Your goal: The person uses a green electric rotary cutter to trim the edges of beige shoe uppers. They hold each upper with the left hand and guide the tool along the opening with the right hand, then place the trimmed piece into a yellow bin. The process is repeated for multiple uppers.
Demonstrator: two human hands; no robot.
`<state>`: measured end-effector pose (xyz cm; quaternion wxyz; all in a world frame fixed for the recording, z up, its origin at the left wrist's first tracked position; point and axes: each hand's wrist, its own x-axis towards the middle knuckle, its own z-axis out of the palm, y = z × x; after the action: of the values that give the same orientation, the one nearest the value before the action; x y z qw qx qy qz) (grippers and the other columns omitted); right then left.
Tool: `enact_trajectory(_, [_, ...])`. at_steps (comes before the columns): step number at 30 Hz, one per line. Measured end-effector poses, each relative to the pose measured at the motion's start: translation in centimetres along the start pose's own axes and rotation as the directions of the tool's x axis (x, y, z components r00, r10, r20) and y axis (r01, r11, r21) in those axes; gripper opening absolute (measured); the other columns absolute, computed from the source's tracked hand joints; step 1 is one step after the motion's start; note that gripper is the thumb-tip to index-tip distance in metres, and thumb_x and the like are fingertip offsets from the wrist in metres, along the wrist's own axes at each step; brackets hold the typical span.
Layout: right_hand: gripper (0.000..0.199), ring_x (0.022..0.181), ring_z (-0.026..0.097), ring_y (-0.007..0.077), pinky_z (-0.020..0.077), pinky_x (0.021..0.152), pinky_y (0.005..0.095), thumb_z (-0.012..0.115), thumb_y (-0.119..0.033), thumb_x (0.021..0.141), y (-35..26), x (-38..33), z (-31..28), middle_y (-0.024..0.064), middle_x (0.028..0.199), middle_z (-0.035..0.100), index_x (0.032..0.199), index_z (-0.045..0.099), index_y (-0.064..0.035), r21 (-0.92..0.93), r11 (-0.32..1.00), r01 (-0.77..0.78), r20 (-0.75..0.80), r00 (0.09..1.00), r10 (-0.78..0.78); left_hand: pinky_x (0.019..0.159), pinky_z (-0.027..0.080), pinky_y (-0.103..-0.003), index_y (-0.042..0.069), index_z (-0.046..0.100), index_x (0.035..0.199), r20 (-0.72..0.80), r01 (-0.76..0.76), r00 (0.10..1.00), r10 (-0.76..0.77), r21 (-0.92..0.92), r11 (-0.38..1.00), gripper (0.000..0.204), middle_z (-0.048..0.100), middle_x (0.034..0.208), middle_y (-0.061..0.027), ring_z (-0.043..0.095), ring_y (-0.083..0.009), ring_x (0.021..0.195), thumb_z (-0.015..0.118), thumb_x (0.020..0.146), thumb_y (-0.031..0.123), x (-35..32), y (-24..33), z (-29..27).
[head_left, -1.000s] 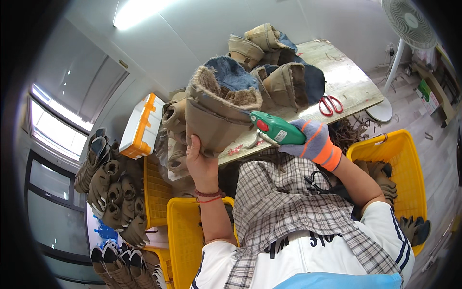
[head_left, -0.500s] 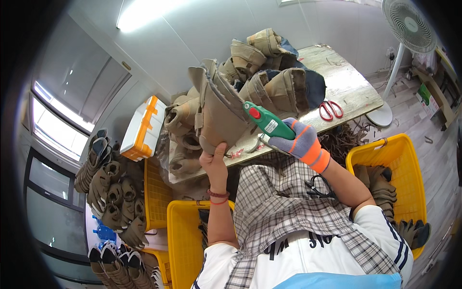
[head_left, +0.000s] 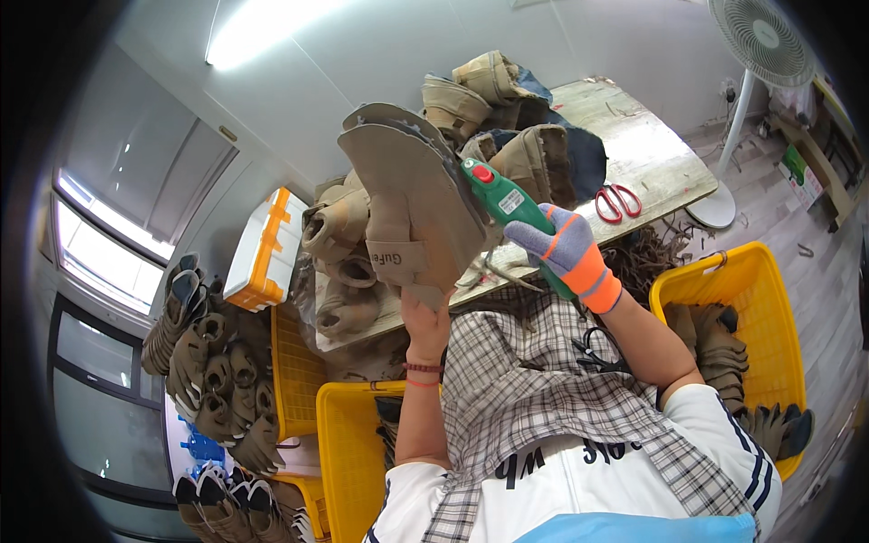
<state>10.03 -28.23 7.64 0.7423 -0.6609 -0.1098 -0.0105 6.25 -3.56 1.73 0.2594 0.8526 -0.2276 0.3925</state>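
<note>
Bare and closed, my left hand (head_left: 424, 319) grips a khaki shoe upper (head_left: 407, 195) by its lower end, holding it raised in front of the table. Its broad side faces me, and its frayed edge is toward the right. My right hand (head_left: 566, 249), in a grey and orange glove, is wrapped round a green handheld power tool (head_left: 509, 201) with a red button. The tool's head is close against the upper's right edge; whether they touch I cannot tell. Behind the upper, more khaki shoe uppers (head_left: 534, 163) are heaped on the wooden table (head_left: 665, 149).
Red-handled scissors (head_left: 618, 204) lie near the table's front edge. A yellow basket (head_left: 724, 281) holding uppers stands right, another yellow basket (head_left: 348, 452) left. A white and orange box (head_left: 267, 249) and stacked uppers (head_left: 226, 362) are left. A fan (head_left: 762, 41) stands far right.
My left hand has turned the shoe upper, so its broad side now faces me, and moved slightly right and nearer. The tool stays by the upper's right edge.
</note>
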Motion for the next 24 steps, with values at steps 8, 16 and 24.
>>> enact_trajectory(8, [0.041,0.052,0.050,0.0039,0.0390,0.048,0.0206,0.076,-0.038,0.075,0.1,2.2,-1.9,-0.0018,0.061,0.056,0.086,0.062,-0.0021,0.035,0.999,0.041,-0.139,0.990,-0.035,0.085,0.041,-0.047,-0.002,0.063,0.097,-0.180,0.145,0.972,-0.151,-0.044,0.988,0.018,0.058,0.105,-0.0188,0.051,-0.0404,0.096,0.062,0.082,0.008,5.4,-3.4,0.0])
enact_trajectory(16, [0.043,0.054,0.052,0.0049,0.0426,0.051,0.0212,0.076,-0.040,0.075,3.3,1.4,-4.5,-0.0002,0.065,0.058,0.088,0.061,-0.0012,-0.102,0.994,-0.043,-0.193,0.981,0.023,0.072,0.044,-0.046,-0.004,0.064,0.081,-0.093,0.321,0.946,-0.312,0.413,0.852,0.038,0.061,0.076,-0.0208,0.057,-0.0381,0.079,0.066,0.082,0.034,19.8,-17.3,0.4])
enact_trajectory(24, [0.050,0.059,0.060,0.0133,0.0484,0.056,0.0281,0.078,-0.045,0.069,4.1,0.3,-5.1,0.0048,0.068,0.064,0.092,0.063,-0.0034,-0.524,0.850,0.061,-0.221,0.954,-0.204,0.073,0.051,-0.033,0.001,0.061,0.098,-0.096,0.379,0.715,-0.692,-0.779,0.500,0.020,0.064,0.096,-0.0086,0.060,-0.0170,0.083,0.065,0.087,0.017,19.3,-12.5,-3.4])
